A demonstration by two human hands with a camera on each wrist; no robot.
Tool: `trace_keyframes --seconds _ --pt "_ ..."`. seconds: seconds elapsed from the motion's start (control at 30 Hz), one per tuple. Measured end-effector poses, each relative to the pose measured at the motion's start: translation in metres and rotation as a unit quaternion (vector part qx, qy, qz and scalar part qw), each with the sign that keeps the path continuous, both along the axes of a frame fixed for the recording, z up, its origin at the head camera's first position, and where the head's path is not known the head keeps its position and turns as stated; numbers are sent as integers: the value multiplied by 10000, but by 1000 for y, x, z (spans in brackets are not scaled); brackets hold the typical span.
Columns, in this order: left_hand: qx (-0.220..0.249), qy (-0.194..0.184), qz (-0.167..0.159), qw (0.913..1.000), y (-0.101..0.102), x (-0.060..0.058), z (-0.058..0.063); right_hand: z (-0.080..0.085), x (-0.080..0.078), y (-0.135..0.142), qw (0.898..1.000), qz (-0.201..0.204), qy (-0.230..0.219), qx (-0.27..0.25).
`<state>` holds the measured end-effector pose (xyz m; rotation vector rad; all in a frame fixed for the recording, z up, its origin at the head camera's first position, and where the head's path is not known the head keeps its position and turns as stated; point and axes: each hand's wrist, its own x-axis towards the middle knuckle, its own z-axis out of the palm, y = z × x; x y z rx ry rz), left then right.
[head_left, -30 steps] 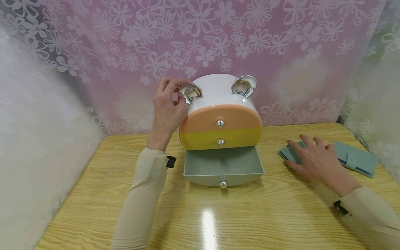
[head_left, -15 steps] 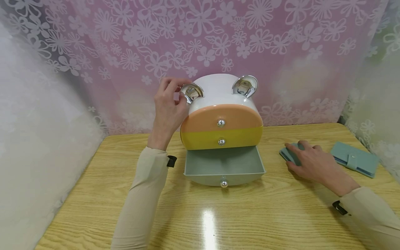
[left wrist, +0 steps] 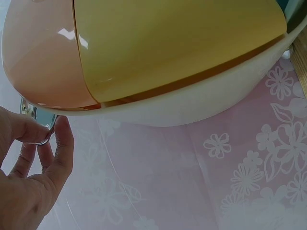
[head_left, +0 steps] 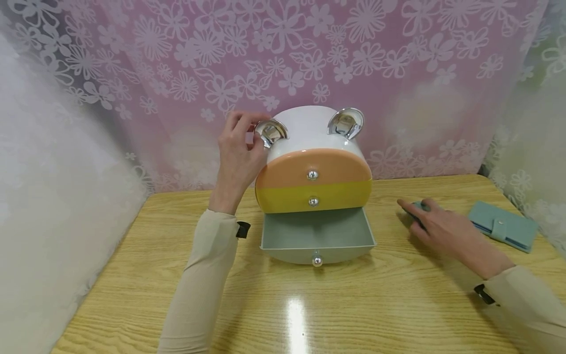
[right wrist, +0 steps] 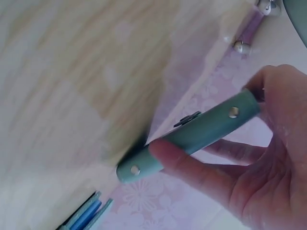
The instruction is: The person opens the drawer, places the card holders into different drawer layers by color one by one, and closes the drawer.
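My left hand (head_left: 240, 155) pinches the left silver ear (head_left: 273, 131) of a small bear-shaped drawer chest (head_left: 307, 123) between thumb and fingers. In the left wrist view, the thumb and fingers meet around that ear from below the chest's side. The chest's pale green bottom drawer (head_left: 317, 233) is pulled out, while the orange and yellow fronts above it are closed. To the right, my right hand (head_left: 451, 236) grips a small teal wallet (right wrist: 206, 127) by its edges. Two metal rivets show along the wallet's spine, which is tilted in the right wrist view.
A longer teal wallet (head_left: 508, 228) with a snap strap lies on the wooden table (head_left: 177, 246) beyond my right wrist. A pink flowered cloth (head_left: 283, 59) hangs close behind the chest, and pale cloth stands at both sides.
My right fingers have closed around the small wallet and it is tipped up from how it lay flat. My left hand and the chest have not moved.
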<state>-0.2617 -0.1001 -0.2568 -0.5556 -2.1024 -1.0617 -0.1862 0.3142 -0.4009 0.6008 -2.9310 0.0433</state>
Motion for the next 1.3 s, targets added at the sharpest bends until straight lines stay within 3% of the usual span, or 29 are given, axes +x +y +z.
trace_keyframes --seconds 0.33,0.7,0.9,1.1,1.3 --pt "-22 -35 32 10000 0 1 0 8 2 7 9987 301 398 -129" --pt "48 -17 21 10000 1 0 -1 3 1 9 9890 671 1320 44" --pt "38 60 23 10000 1 -1 -1 4 -2 5 9779 778 1921 288" --pt "24 49 49 10000 0 -1 -2 4 -5 7 9583 989 2658 365" --pt "38 68 29 10000 0 -1 -1 6 -4 9 9527 1163 2789 306"
